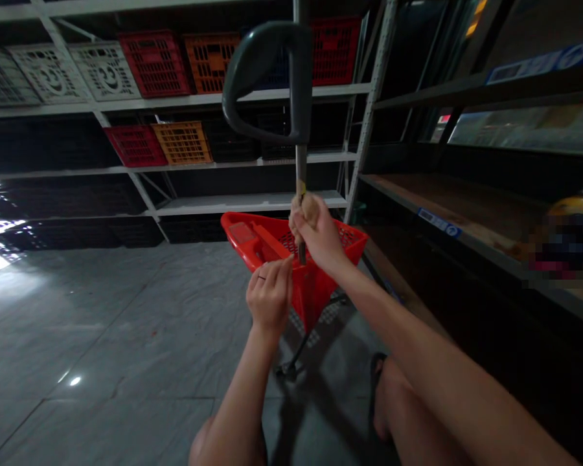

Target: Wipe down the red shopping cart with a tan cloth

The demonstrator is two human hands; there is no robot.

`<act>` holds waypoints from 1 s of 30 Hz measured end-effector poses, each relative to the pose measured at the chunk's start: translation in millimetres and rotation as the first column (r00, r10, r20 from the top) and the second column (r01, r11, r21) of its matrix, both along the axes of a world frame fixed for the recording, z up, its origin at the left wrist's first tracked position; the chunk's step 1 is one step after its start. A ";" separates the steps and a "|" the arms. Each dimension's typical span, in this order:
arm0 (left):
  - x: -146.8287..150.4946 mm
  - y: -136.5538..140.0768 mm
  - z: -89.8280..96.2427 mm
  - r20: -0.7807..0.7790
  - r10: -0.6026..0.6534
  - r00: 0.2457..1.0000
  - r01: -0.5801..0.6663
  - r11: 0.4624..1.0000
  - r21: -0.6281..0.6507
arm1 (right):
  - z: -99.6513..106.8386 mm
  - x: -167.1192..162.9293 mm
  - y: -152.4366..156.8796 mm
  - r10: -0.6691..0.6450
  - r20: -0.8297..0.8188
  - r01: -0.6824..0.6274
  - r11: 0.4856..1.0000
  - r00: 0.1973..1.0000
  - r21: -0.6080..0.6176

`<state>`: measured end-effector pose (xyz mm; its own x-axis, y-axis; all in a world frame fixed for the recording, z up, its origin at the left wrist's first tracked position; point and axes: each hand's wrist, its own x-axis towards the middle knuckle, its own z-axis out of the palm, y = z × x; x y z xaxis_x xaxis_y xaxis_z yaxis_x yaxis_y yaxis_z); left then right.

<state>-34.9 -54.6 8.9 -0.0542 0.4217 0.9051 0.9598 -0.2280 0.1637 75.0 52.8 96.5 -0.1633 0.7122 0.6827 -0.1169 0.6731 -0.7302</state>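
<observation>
A metal pole with a dark grey looped plastic handle stands upright in front of me. My right hand is closed around a beige cloth, which wraps the lower part of the pole. Just below and left of it, my left hand has its fingers curled together near the pole's lower end. Whatever those fingers hold, if anything, is hidden. Behind both hands is a red plastic shopping cart basket with a perforated wall, and my left hand overlaps its near rim.
White metal shelving at the back carries red crates, orange crates and white crates. On the right, a dark shelf unit runs close by, with a blurred bottle on it. Grey tiled floor lies to the left.
</observation>
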 end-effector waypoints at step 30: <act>9.8 9.7 -2.0 0.095 -0.061 0.994 0.060 0.998 0.011 | -118.3 10.2 -103.6 -0.469 0.070 0.459 0.880 0.881 0.118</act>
<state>-25.1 -44.9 6.9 -0.1150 0.4193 0.9005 0.9244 -0.2868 0.2516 85.1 -50.7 -21.8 0.1036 0.6543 0.7491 0.2913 0.7002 -0.6519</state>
